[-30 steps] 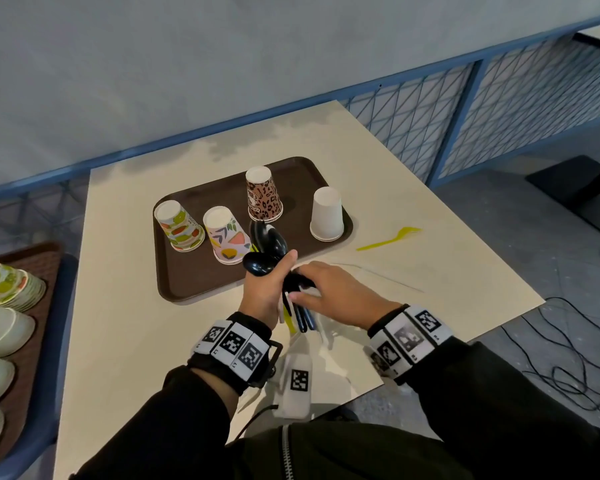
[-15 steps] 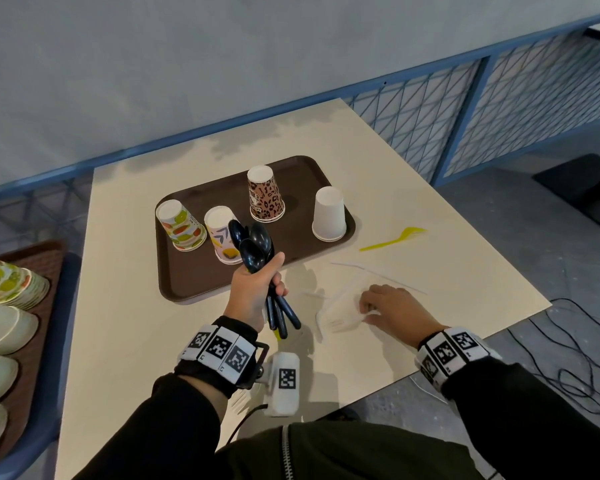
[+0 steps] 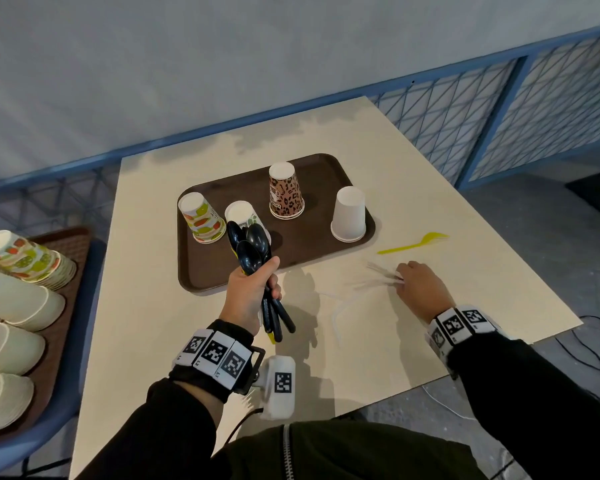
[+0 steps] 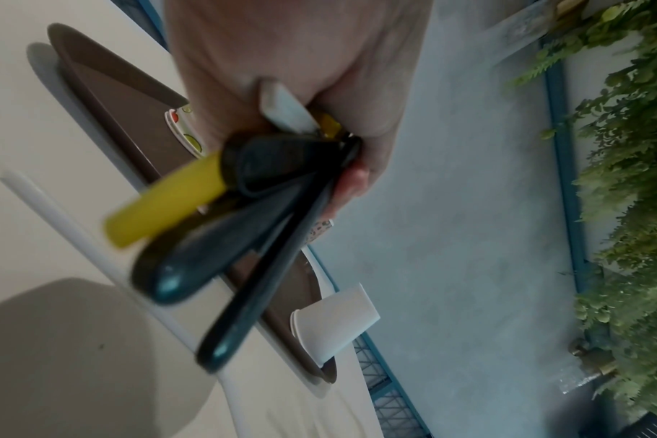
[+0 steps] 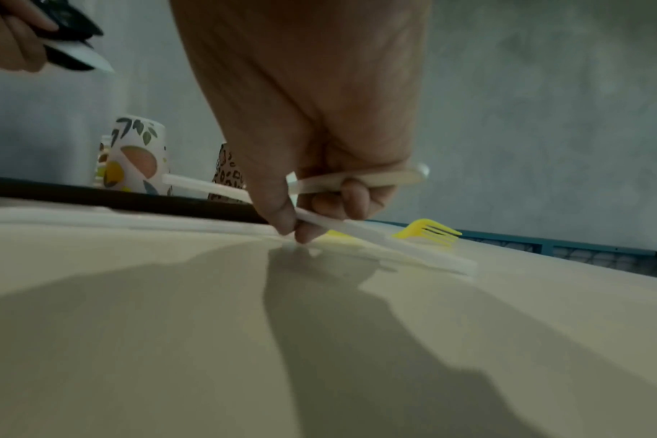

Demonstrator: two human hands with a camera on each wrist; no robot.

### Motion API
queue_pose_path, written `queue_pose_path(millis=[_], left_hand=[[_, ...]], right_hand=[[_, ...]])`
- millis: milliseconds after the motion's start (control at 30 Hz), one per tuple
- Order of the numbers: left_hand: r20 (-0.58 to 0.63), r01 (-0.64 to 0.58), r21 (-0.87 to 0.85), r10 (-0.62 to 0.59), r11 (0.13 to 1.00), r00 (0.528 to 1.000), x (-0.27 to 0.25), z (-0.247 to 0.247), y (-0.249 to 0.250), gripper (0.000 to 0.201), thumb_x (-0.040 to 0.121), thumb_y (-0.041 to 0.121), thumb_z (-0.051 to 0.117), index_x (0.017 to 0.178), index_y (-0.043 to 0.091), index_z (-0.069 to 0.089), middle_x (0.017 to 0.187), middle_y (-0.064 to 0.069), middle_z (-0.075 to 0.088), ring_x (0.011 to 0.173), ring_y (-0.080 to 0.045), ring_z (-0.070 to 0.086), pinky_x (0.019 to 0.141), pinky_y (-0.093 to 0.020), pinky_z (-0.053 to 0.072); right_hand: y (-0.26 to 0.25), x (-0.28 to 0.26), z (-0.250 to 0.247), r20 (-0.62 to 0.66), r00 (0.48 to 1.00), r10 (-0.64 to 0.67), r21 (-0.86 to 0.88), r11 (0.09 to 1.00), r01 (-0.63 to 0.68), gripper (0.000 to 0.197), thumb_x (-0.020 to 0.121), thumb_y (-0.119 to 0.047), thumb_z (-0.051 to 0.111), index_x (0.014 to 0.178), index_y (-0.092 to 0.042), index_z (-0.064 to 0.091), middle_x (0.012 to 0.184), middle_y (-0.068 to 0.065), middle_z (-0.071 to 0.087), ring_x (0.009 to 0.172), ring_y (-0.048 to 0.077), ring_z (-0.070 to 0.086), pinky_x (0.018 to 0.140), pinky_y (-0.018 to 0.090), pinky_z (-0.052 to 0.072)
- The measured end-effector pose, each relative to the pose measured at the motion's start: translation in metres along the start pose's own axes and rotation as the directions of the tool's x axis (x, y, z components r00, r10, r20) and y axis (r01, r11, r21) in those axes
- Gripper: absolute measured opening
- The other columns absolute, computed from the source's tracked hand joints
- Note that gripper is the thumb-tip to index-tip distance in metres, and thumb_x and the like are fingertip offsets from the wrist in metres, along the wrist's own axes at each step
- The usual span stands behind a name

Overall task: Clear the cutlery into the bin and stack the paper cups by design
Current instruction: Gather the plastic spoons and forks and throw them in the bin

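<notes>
Both grips were busy: the left hand (image 3: 248, 292) was clenched round a bundle of black spoons (image 3: 252, 249), bowls up at the frame's middle, presumably to keep them gathered for the bin. Low and right of it, the right hand (image 3: 421, 291) pinched white cutlery (image 5: 331, 223) against the surface (image 3: 146, 306), apparently prying it up. A yellow fork (image 3: 413, 245) lay loose just beyond. Four paper cups (image 3: 284, 192) stood upside down on the brown tray (image 3: 205, 271), unstacked; sorted stacks (image 3: 18, 299) lay at the left edge. I saw no bin.
</notes>
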State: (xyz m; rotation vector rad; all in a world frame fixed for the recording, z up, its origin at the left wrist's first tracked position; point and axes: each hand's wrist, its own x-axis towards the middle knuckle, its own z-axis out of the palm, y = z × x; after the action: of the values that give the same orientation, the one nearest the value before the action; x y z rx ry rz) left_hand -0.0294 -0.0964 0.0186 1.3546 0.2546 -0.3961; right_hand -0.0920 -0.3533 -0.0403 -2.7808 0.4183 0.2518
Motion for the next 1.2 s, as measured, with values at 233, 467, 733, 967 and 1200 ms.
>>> queue_pose_path(millis=[233, 467, 733, 967, 1200], left_hand=[[-0.049, -0.005, -0.022, 0.003, 1.000, 0.999, -0.003, -0.008, -0.001, 0.017, 0.089, 0.010, 0.059, 0.078, 0.011, 0.046, 0.043, 0.004, 0.044, 0.036, -0.011, 0.040, 0.044, -0.021, 0.041], [-0.047, -0.024, 0.029, 0.026, 0.999, 0.999, -0.005, -0.009, 0.003, 0.016, 0.088, 0.012, 0.059, 0.080, 0.010, 0.046, 0.043, 0.004, 0.044, 0.036, -0.011, 0.040, 0.045, -0.022, 0.041], [-0.054, -0.002, 0.019, 0.003, 1.000, 0.999, -0.007, -0.011, 0.005, 0.016, 0.088, 0.012, 0.060, 0.078, 0.010, 0.047, 0.044, 0.003, 0.044, 0.036, -0.011, 0.040, 0.043, -0.021, 0.042], [-0.038, 0.001, 0.040, 0.001, 0.999, 0.999, -0.007, -0.005, 0.003, 0.016, 0.088, 0.012, 0.060, 0.080, 0.010, 0.047, 0.044, 0.003, 0.043, 0.037, -0.011, 0.040, 0.044, -0.021, 0.043], [-0.055, -0.011, 0.026, 0.012, 1.000, 0.998, -0.006, -0.008, 0.005, 0.015, 0.089, 0.012, 0.060, 0.078, 0.011, 0.048, 0.043, 0.005, 0.044, 0.036, -0.010, 0.040, 0.046, -0.022, 0.042]], right_hand=[[-0.015, 0.002, -0.021, -0.029, 0.991, -0.133, 0.030, 0.991, 0.134, 0.026, 0.088, -0.012, 0.048, 0.113, -0.009, 0.054, 0.100, 0.018, 0.058, 0.104, 0.034, 0.053, 0.077, 0.038, 0.041], [-0.041, 0.003, 0.000, 0.159, 0.904, -0.397, 0.019, 0.917, 0.400, 0.031, 0.085, -0.025, 0.058, 0.116, -0.019, 0.057, 0.123, 0.000, 0.050, 0.101, 0.025, 0.059, 0.077, 0.030, 0.041], [-0.031, 0.006, -0.004, 0.169, 0.916, -0.364, 0.042, 0.931, 0.362, 0.027, 0.090, -0.025, 0.052, 0.115, -0.012, 0.055, 0.116, 0.007, 0.059, 0.109, 0.027, 0.056, 0.079, 0.030, 0.037], [-0.008, 0.026, -0.029, -0.187, 0.979, 0.085, 0.369, 0.929, -0.010, 0.020, 0.089, -0.012, 0.052, 0.102, 0.003, 0.056, 0.100, 0.028, 0.064, 0.094, 0.041, 0.059, 0.073, 0.038, 0.039], [0.022, 0.054, -0.023, -0.026, 0.955, 0.296, 0.282, 0.919, -0.277, 0.031, 0.093, -0.022, 0.045, 0.115, -0.002, 0.056, 0.116, 0.024, 0.062, 0.107, 0.038, 0.056, 0.080, 0.035, 0.041]])
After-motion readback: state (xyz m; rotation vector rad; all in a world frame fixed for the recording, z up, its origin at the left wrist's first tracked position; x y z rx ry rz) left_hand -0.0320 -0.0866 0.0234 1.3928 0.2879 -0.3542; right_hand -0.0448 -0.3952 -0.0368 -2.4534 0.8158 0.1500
